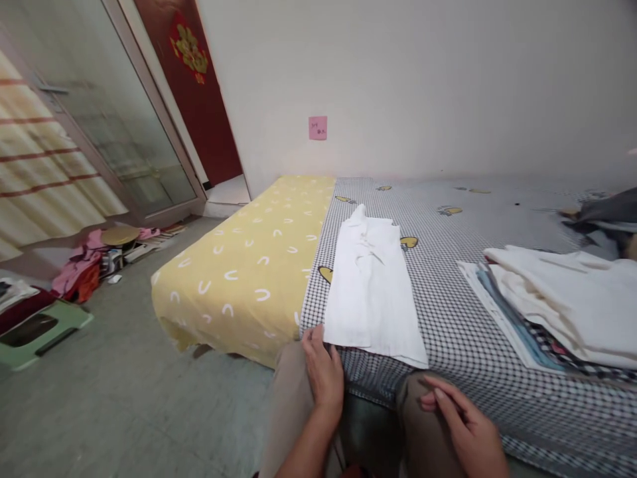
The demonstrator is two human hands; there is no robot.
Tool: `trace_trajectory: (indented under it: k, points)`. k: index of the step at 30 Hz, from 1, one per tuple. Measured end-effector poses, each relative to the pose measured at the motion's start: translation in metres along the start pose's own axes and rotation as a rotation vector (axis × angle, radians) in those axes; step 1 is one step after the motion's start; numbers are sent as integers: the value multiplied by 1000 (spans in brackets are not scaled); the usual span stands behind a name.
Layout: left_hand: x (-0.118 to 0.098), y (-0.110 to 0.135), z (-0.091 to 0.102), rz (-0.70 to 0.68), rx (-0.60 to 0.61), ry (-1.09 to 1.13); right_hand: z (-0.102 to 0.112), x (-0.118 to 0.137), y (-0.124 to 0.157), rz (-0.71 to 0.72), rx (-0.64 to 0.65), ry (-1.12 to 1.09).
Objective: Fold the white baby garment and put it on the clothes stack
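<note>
A folded white garment [378, 299], perhaps a shirt, lies lengthwise on the black-and-white checked bed cover [448, 299]. Its top end has a raised, collar-like fold, and small ties or creases show in the upper middle. My left hand [324, 372] rests by my left knee at the bed's edge, fingers slightly bent and apart, close to the garment's lower left corner. Over my right knee is my right hand [462, 421], loosely curled with thumb and forefinger apart. Nothing shows in either hand.
A pile of folded clothes [572, 299] sits on the bed at right, dark clothing [610, 216] behind it. Left of the checks lies a yellow cover [239, 265]. A green stool [44, 335] and heaped pink cloth [79, 265] stand by a glass door [119, 113].
</note>
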State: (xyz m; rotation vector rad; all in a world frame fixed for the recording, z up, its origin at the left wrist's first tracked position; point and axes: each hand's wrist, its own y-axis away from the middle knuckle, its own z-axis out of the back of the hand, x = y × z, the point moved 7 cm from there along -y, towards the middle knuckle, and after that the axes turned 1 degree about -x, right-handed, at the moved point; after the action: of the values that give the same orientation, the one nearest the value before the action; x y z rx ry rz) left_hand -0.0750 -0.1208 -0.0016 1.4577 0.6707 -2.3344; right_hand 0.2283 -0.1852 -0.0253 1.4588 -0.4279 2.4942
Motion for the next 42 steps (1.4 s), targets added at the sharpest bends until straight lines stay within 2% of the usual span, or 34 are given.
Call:
trace_trajectory:
  k: [3, 13, 17, 20, 23, 26, 32, 37, 42]
  points:
    - [7, -13, -2, 177, 42, 144, -1, -1, 0, -4, 18, 6]
    - [16, -16, -11, 449, 196, 309, -2, 8, -1, 2, 33, -19]
    - [15, -17, -13, 574, 406, 355, -2, 7, -1, -5, 26, -31]
    - [10, -13, -7, 623, 579, 433, -3, 7, 0, -18, 22, -53]
    - [4, -7, 0, 641, 668, 522, -4, 9, 1, -23, 27, -78]
    - [3, -5, -1, 662, 624, 562, -4, 12, 0, -28, 24, -81]
    - [-2, -15, -16, 710, 468, 603, -2, 14, 0, -39, 14, -101]
    - [-10, -15, -19, 807, 499, 688, -2, 16, 0, -26, 17, -112]
    - [8, -2, -19, 990, 524, 669, -2, 17, -1, -18, 13, -125]
